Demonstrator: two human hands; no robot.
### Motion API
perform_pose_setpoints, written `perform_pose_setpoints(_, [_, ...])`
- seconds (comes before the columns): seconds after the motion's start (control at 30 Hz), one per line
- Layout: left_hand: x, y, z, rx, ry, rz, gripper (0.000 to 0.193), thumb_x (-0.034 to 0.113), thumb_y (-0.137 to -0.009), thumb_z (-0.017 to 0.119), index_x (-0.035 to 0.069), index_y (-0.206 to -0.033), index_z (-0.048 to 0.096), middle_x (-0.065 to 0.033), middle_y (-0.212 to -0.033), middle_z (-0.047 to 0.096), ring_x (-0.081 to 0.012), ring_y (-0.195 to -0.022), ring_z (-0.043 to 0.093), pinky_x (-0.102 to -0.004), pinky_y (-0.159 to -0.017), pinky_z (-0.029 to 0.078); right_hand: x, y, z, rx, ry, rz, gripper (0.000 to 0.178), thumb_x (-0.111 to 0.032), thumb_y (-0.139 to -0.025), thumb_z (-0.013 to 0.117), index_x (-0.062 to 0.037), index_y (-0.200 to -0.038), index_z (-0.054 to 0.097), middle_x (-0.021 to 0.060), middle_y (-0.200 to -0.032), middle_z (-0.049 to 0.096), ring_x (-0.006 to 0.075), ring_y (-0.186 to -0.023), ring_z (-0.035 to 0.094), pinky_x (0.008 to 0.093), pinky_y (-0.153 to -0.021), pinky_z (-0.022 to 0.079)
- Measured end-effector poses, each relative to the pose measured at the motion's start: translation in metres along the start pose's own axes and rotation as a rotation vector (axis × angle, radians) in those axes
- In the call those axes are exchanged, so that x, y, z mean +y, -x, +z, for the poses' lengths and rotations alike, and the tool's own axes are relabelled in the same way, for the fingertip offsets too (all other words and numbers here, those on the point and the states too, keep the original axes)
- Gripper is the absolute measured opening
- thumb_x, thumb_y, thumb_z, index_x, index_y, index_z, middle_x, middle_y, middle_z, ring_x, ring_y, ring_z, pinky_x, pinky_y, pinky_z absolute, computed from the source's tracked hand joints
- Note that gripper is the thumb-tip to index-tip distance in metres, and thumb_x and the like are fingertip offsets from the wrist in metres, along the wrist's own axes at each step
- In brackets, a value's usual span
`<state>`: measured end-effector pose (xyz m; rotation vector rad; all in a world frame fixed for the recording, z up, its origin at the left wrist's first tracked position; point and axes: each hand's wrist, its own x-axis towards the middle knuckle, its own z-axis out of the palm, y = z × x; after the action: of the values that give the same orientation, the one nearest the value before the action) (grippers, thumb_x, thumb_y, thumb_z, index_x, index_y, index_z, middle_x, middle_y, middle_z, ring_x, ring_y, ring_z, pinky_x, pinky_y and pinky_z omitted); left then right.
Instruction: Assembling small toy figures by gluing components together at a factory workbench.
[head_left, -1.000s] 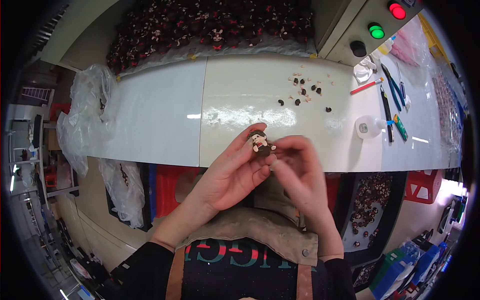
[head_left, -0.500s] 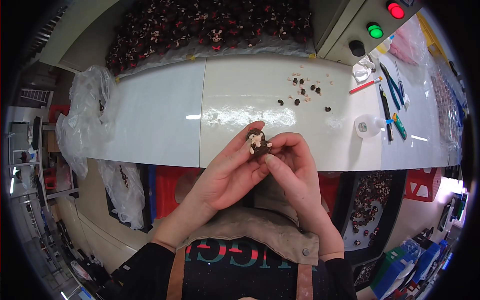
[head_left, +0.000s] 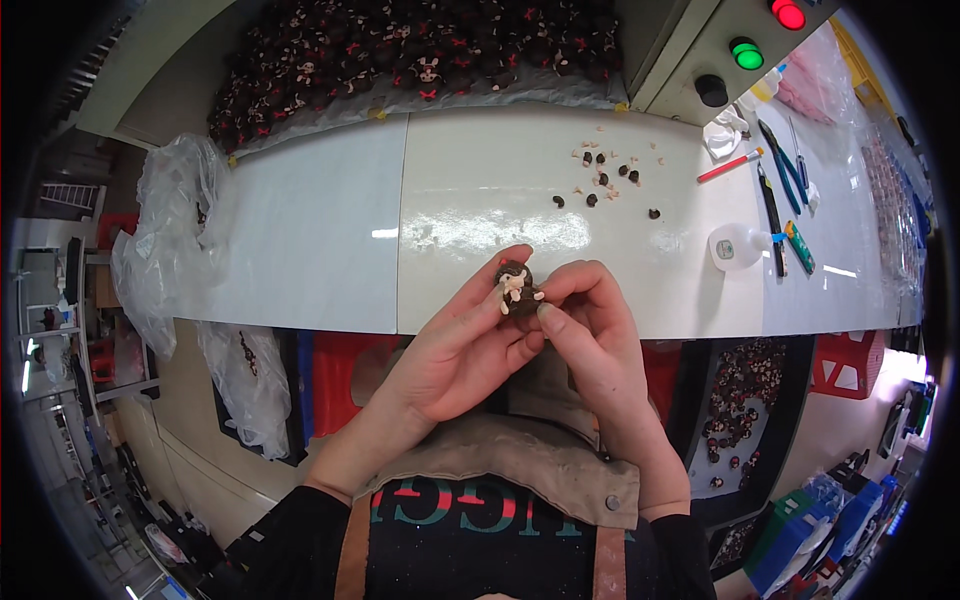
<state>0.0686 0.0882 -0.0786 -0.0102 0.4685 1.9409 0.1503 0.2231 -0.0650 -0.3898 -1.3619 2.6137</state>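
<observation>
A small dark brown and cream figurine [head_left: 516, 288] with a bit of red on its head is held just above the table's near edge. My left hand [head_left: 455, 345] is closed around its left side, with the thumb and fingers pressing it. From the right, my right hand [head_left: 592, 325] pinches the figurine's lower right side between thumb and fingers. The figurine's back and underside are hidden by the fingers. Beyond the hands, small dark curved pieces [head_left: 603, 180] and tiny cream pieces [head_left: 578, 191] lie scattered on the white table [head_left: 480, 180].
Many finished-looking dark figurines [head_left: 430, 70] fill a lined bay at the back. On the right are a squeeze bottle [head_left: 735, 248], a red-handled brush [head_left: 730, 166], pliers [head_left: 782, 165] and a green cutter [head_left: 799, 248]. A clear plastic bag [head_left: 180, 230] hangs at left; a black tray [head_left: 790, 420] sits below right.
The figurine has tilted slightly in my fingers. My right thumb and fingers have shifted a little to the right along it. The left hand has barely moved.
</observation>
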Motion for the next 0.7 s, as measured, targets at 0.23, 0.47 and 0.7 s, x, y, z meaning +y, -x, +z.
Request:
perform_pose_setpoints(0.23, [-0.004,-0.001,0.01,0.094,-0.07,0.011,0.049,0.016,-0.095,0.047,0.012,-0.139,0.027,-0.0034,-0.121,0.047,-0.0151,-0.11,0.048,-0.033,-0.097,0.038,-0.001,0.001,-0.002,0.018,0.028,-0.005,0.016,0.001,-0.087,0.054,0.0004,-0.101,0.046,0.0079,-0.097,0.054,0.0112,-0.085,0.055,0.0249,-0.07,0.052])
perform_pose_setpoints(0.47, [-0.004,0.0,0.009,0.073,-0.009,0.001,0.048,0.015,-0.095,0.047,0.013,-0.138,0.028,-0.0032,-0.12,0.048,-0.0153,-0.11,0.048,-0.0322,-0.097,0.039,0.0,0.0,-0.003,0.024,0.038,-0.008,0.014,0.001,-0.088,0.054,0.0002,-0.1,0.047,0.008,-0.094,0.055,0.0106,-0.081,0.056,0.0235,-0.068,0.051])
perform_pose_setpoints(0.7, [-0.005,0.001,0.01,0.068,0.038,-0.014,0.041,0.017,-0.096,0.047,0.013,-0.134,0.033,-0.0026,-0.118,0.049,-0.0149,-0.109,0.048,-0.031,-0.095,0.039,-0.001,-0.001,-0.003,0.036,0.023,0.005,0.012,0.001,-0.088,0.054,0.0,-0.098,0.046,0.0083,-0.091,0.056,0.0111,-0.076,0.059,0.0229,-0.066,0.051])
